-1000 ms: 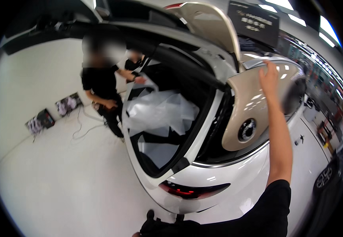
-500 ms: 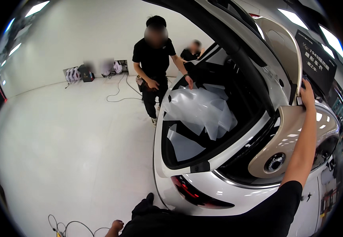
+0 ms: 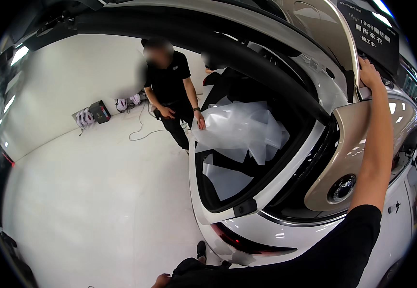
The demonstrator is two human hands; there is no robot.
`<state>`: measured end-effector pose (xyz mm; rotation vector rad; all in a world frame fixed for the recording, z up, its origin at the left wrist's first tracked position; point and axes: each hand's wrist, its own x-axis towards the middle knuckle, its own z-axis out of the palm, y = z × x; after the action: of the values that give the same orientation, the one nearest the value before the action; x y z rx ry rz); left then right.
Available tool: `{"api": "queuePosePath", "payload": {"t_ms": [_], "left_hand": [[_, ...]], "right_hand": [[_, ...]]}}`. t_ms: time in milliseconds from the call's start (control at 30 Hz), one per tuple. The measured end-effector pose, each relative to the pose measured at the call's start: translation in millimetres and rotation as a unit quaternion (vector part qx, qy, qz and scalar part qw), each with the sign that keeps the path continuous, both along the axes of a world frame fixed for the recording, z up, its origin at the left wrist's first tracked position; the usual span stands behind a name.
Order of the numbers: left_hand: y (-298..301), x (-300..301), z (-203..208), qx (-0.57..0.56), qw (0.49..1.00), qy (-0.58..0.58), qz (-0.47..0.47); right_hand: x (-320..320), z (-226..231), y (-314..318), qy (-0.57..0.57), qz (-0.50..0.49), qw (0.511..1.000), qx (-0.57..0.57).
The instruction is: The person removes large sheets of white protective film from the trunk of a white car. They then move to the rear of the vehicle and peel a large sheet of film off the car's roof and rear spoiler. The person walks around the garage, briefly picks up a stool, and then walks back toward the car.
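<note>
As seen at upper right of the frame, find the right hand [image 3: 370, 76] set against the edge of the upright tan panel [image 3: 333, 36]; cannot tell whether clamped on that edge or merely resting there, with fingertips partly hidden. At the lower edge of the frame, left of centre, locate the left hand [image 3: 163, 281], mostly cut off by the border; cannot tell whether relaxed or closed.

Judge progress as partial. Count as done: raising the tan panel, exposing the car opening [image 3: 291, 178] and placing translucent sheets [image 3: 242, 127] inside. Count as not done: flattening or fixing of those sheets. Cannot determine further remaining steps.

Treat the car opening, right of centre in the frame, as the main container. Note dark lining, with sheets heaped loosely and overlapping across the middle. Toward the lower end of the opening, note a separate pale sheet [image 3: 225, 178], lying flatter. At the left side of the heap, observe a co-worker's hand [image 3: 200, 120], beside or touching the sheets. At left of the frame, near the wall, note a dark box [image 3: 100, 111]; cannot see contents.
</note>
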<state>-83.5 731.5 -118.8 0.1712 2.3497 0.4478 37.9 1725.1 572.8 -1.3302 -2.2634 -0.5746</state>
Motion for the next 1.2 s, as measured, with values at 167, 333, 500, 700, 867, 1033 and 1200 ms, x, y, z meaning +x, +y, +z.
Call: {"api": "queuePosePath", "payload": {"t_ms": [167, 333, 500, 700, 867, 1033, 1200], "left_hand": [[50.7, -33.2, 25.6, 0.028, 1.000, -0.001, -0.012], [62.3, -41.7, 10.7, 0.058, 0.997, 0.020, -0.050], [45.8, -40.8, -11.9, 0.034, 0.997, -0.034, -0.063], [20.3, -34.7, -13.5, -0.023, 0.996, -0.085, -0.019], [13.1, -32.7, -17.9, -0.023, 0.999, -0.044, -0.013], [22.7, -34.4, -32.5, 0.002, 0.999, -0.043, -0.003], [31.6, -38.6, -29.0, -0.016, 0.998, -0.051, -0.031]], "right_hand": [[11.9, 2.7, -4.8, 0.008, 0.013, 1.000, 0.000], [19.1, -7.3, 8.3, 0.036, 0.052, 0.995, 0.082], [40.7, -1.6, 37.5, 0.279, 0.016, 0.935, 0.219], [26.0, -3.2, 8.5, 0.234, 0.102, 0.964, 0.082], [26.3, -4.5, 14.8, 0.029, -0.038, 0.995, 0.085], [31.7, -3.6, 48.6, 0.074, 0.052, 0.995, -0.032], [69.4, -20.4, 124.9, 0.020, 0.150, 0.983, 0.104]]}}
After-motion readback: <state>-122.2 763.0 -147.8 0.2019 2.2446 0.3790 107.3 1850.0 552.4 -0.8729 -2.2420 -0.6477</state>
